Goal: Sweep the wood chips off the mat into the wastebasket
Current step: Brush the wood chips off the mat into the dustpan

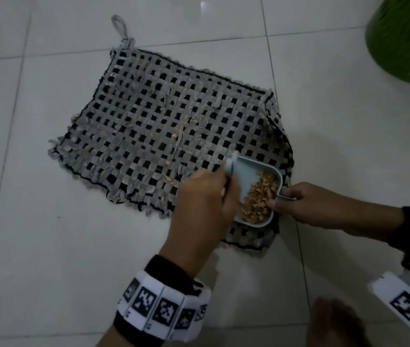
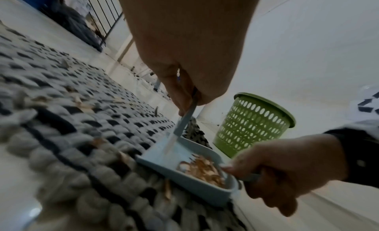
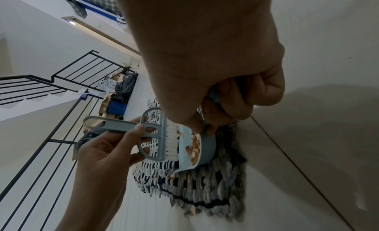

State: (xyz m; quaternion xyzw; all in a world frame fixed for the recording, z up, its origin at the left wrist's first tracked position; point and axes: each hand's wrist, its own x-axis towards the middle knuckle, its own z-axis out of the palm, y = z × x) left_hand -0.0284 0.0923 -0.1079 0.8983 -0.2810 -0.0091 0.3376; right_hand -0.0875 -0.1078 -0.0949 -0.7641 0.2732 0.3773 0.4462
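Right hand grips the dustpan handle, chips piled inside, low right of frame on the mat. Left hand pinches the brush. Green wastebasket sits upper right, nearer the right hand.

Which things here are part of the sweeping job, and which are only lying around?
Part of the job: mat, wood chips, dustpan, brush, wastebasket, left hand, right hand.

Only lying around: railing, dark bags.
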